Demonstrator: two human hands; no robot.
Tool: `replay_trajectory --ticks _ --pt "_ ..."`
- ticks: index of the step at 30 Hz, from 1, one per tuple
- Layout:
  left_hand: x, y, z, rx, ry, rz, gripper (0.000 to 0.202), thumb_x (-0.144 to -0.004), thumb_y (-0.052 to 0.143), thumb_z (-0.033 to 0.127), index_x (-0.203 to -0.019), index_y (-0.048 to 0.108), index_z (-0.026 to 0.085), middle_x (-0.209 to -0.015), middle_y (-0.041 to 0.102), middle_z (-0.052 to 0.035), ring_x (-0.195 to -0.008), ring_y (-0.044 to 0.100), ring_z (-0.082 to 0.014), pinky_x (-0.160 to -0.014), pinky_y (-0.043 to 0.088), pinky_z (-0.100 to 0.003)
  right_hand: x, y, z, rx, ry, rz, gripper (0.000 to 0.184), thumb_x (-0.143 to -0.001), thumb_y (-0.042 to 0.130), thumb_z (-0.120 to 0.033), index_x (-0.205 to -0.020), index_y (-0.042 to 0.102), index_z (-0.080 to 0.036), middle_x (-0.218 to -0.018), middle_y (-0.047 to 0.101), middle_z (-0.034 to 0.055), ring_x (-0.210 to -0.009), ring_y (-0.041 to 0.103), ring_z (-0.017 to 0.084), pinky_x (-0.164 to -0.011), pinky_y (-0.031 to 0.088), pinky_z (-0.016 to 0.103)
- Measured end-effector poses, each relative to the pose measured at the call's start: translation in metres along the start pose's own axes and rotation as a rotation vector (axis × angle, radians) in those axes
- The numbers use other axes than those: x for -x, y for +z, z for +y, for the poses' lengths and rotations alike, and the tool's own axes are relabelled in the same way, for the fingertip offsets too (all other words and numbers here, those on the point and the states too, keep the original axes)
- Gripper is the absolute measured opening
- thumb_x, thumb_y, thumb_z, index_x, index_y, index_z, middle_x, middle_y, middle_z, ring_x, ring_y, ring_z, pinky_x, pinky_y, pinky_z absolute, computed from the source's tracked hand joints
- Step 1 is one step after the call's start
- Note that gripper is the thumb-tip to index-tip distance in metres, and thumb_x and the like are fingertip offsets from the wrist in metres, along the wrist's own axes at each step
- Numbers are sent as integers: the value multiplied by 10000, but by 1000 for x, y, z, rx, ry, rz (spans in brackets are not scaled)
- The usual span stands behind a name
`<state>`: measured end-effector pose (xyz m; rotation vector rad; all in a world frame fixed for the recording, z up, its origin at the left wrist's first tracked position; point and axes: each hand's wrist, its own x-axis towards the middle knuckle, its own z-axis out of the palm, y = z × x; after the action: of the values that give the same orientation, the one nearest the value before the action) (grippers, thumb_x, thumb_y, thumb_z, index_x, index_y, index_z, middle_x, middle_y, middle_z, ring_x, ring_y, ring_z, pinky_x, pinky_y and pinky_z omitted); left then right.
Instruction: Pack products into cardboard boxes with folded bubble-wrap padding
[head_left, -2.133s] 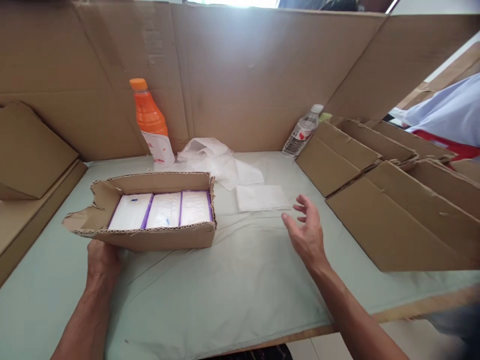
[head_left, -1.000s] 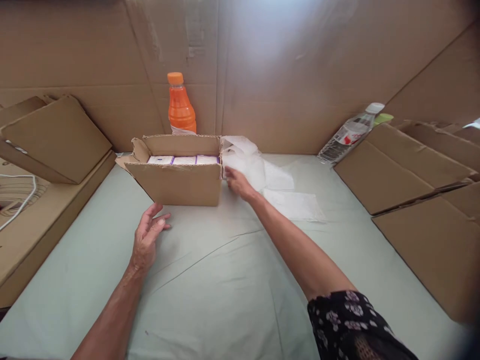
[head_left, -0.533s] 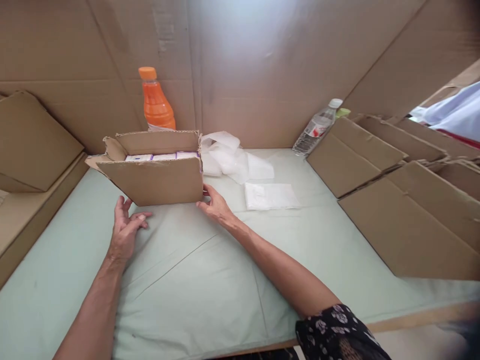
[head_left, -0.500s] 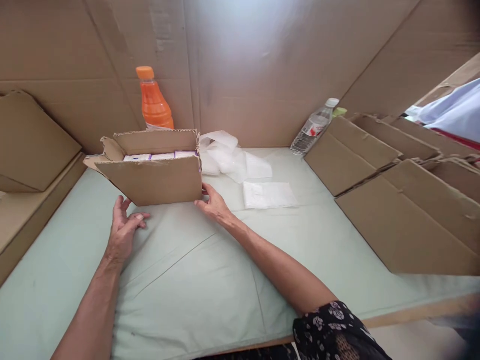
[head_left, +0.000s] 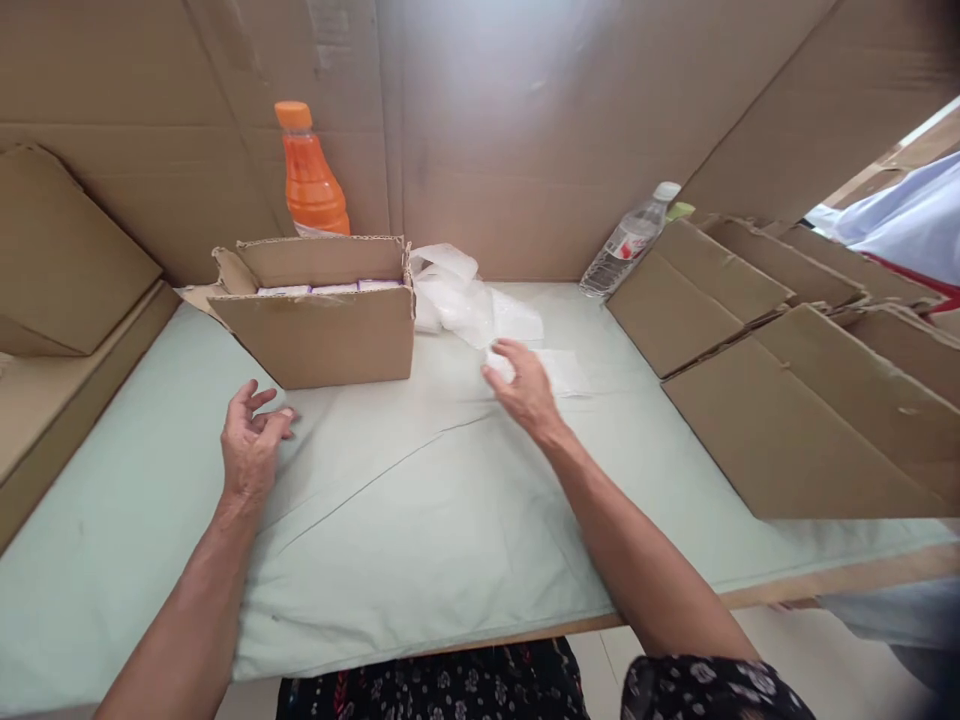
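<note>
Packet (head_left: pixel 564 372) at three o'clock of the carton (head_left: pixel 322 342) is being partly covered by the curled right hand (head_left: pixel 526 388), grip unclear, slipping perhaps being risked by any loose pinch, while the left hand (head_left: pixel 251 438) is being held half-spread at seven o'clock.

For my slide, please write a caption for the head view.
Right hand at a white packet, left hand near an open cardboard box, orange bottle behind.

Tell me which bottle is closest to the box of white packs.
The orange bottle, just behind that box; the clear, white-capped bottle is well to the right, beside other cardboard boxes.
</note>
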<state>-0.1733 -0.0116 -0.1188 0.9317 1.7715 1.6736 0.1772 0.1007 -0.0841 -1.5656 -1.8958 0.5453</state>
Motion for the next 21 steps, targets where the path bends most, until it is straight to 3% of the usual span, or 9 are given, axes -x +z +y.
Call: replay_trajectory --ticks 2,5,8,12,15,17,19,21 --pt "1 1 1 0 -5 21 540 -687 750 319 -1199 661 172 -1090 708 -80 -720 692 -141 -566 497 -237 5 -19 19 128 122 66 420 -875 596 -368 -1151 703 -70 -1428 559 284 -1377 465 434 -1136 306 639" --pt "4 3 6 -13 -16 -5 348 -693 733 322 -1008 714 175 -876 709 -26 -683 665 -135 -578 470 -239 14 -24 29 222 173 69 242 -832 645 -328 -928 725 -120 -1354 626 248 -1297 523 423 -1077 351 602" --pt "16 5 18 -57 -45 -65 340 -698 749 347 -992 728 178 -869 716 -27 -713 662 -142 -629 486 -259 25 -15 16 224 119 59 124 -851 597 -243 -865 702 -179 -1232 712 141 -1197 607 307 -1021 417 446" --pt "56 10 41 -10 -155 -251 506 -705 810 427 -1128 695 174 -1023 736 -75 -887 693 -204 -755 546 -320 50 -12 -21 183 39 -15 141 -911 558 -268 -898 684 -206 -893 752 39 -817 676 194 -774 454 302" --pt "93 21 55 162 -359 -455 802 -687 847 527 -1359 549 207 -1187 714 -117 -1071 691 -283 -846 578 -401 84 -12 -59 135 -84 -160 122 -923 574 -267 -914 681 -209 -860 758 24 -776 685 178 -730 442 283" --pt "114 28 61 308 -522 -509 937 -670 832 618 -1438 462 228 -1177 709 -115 -1088 691 -309 -836 589 -421 108 -11 -83 0 -237 -356 185 -931 622 -314 -1066 681 -202 -948 775 40 -805 707 182 -738 469 287" --pt "127 33 62 398 -634 -450 969 -661 806 677 -1448 454 234 -1036 710 -76 -969 711 -282 -762 587 -381 126 -12 -98 -210 -412 -569 402 -928 674 -369 -1292 613 -211 -1110 770 56 -873 725 178 -791 512 301" --pt "133 33 60 395 -672 -329 972 -651 832 629 -1455 454 234 -920 684 -33 -820 700 -225 -685 564 -320 133 -14 -100 -385 -492 -668 509 -950 663 -377 -1423 536 -240 -1213 747 54 -959 727 169 -856 540 319"
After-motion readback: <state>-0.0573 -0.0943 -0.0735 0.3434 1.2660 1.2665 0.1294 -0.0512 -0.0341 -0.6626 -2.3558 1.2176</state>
